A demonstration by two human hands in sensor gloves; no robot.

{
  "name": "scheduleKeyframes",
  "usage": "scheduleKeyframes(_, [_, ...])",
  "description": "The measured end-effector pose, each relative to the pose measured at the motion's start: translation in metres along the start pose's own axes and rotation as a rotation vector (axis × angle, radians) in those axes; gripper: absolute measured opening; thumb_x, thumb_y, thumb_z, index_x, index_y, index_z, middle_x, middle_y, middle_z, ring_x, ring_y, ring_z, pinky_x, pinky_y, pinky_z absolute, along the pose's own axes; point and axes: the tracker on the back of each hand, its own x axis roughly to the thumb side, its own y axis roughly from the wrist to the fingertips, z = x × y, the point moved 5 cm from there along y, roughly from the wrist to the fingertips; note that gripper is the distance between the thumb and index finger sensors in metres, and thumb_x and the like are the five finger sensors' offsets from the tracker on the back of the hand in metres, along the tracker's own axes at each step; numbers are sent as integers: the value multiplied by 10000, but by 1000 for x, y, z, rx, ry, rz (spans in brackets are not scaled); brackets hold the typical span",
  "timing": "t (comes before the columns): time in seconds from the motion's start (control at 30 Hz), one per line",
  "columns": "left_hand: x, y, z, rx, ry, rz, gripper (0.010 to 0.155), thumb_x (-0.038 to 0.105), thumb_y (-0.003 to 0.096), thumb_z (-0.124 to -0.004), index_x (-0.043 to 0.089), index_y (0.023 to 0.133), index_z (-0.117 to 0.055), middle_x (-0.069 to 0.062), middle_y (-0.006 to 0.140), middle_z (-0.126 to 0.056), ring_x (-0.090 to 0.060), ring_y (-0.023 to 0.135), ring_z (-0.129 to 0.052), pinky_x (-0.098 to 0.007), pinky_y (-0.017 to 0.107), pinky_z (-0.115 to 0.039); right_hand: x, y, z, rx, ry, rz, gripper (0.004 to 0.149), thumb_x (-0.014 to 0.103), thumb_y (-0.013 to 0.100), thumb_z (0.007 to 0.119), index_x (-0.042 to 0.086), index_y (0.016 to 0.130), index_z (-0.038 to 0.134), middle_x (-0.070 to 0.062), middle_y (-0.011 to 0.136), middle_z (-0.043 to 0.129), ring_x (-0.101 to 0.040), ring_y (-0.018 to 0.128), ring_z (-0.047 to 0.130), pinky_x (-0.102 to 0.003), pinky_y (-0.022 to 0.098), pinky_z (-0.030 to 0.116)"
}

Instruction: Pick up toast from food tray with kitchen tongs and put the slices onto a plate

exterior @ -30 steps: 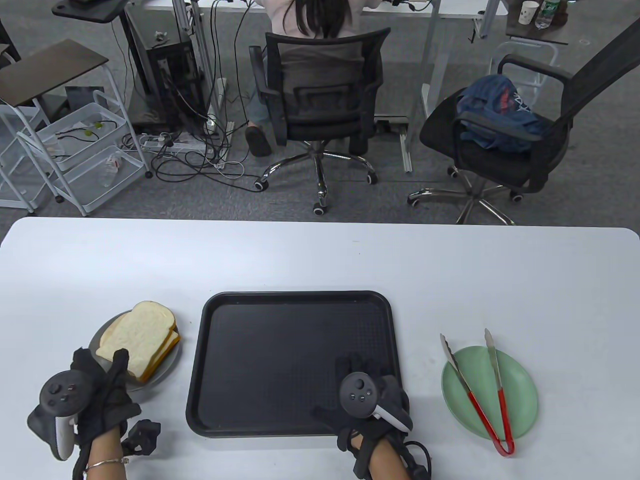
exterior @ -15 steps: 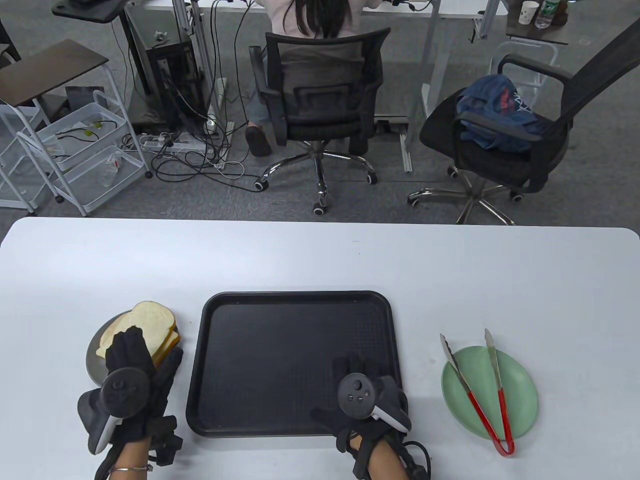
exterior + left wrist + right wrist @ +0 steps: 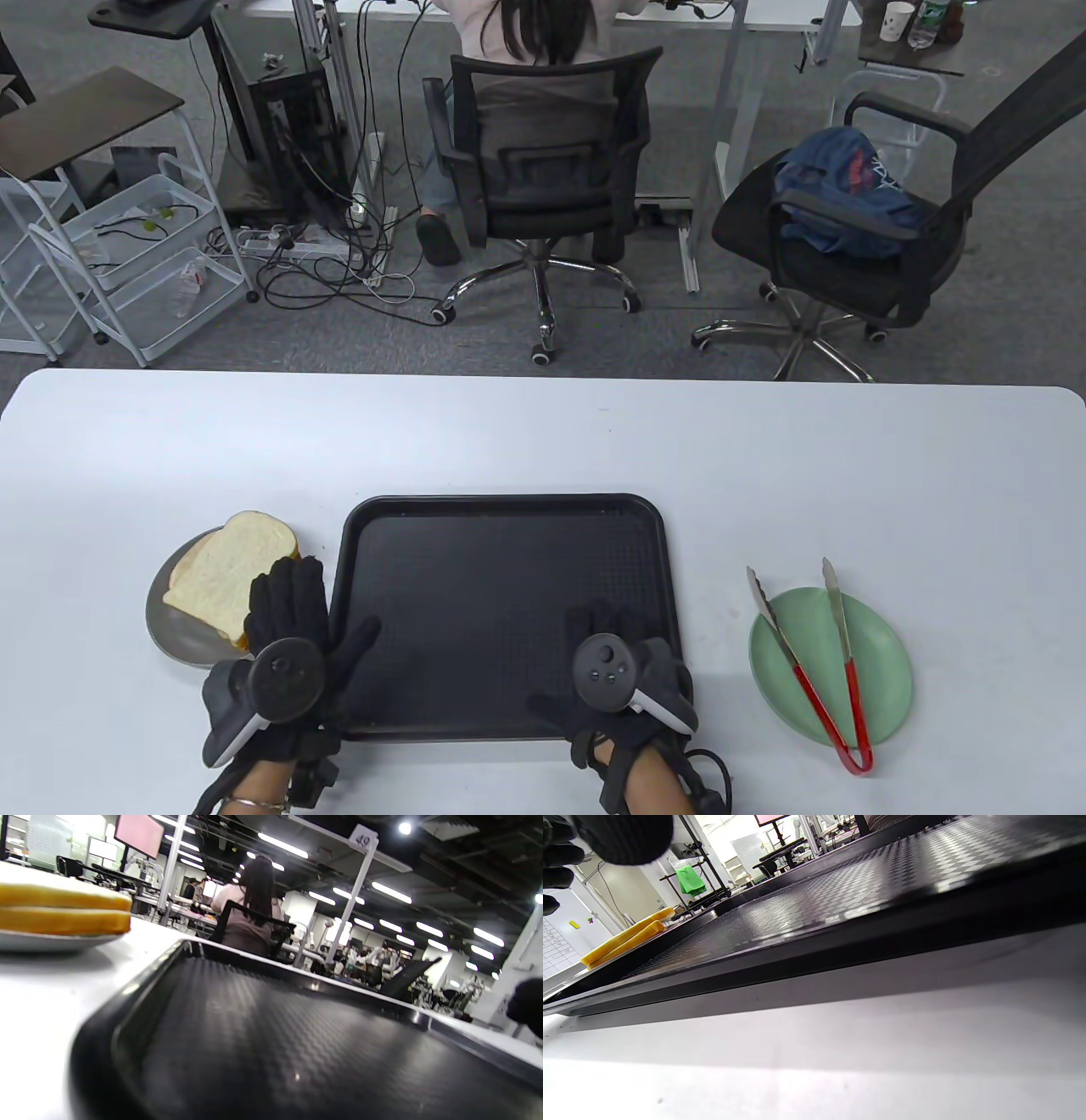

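Two slices of toast (image 3: 227, 570) lie stacked on a grey plate (image 3: 163, 624) left of the black food tray (image 3: 501, 594), which holds nothing. My left hand (image 3: 297, 607) hovers with spread, straight fingers over the tray's left edge, covering the toast's near corner and gripping nothing. My right hand (image 3: 611, 637) lies relaxed on the tray's near right corner. The red-handled tongs (image 3: 814, 662) rest across a green plate (image 3: 887, 654) on the right, untouched. The left wrist view shows the toast (image 3: 59, 910) beyond the tray (image 3: 275, 1035).
The white table (image 3: 543, 433) stretches behind the tray. Beyond its far edge stand two office chairs (image 3: 543, 187), one with a person seated, plus a wire cart (image 3: 127, 263) and floor cables.
My left hand has swung right, from the near left side of the grey plate, across the toast, to the tray's left edge. The right hand, tongs and toast have stayed put.
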Motion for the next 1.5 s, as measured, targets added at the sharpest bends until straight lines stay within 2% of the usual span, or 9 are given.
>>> scheduleKeyframes(0.53, [22,3,-25,-110,91,-77,959,639,701,-469,-18,1224,-6,-388,1232,-34,-688,1069,-128,-764,773,-310,1,1,0,11,-8,-1,1026,601,415,740,44,991,99,-328,1035,72,-650,835,42,-852,446,244])
scheduleKeyframes(1.5, [36,2,-43,-196,137,-139,944,627,702,-467,-5,1221,4,-365,1242,-32,-668,1081,-111,-753,788,-297,5,2,5,36,-1,-24,1026,601,416,738,48,989,91,-327,1034,63,-649,832,31,-852,445,234])
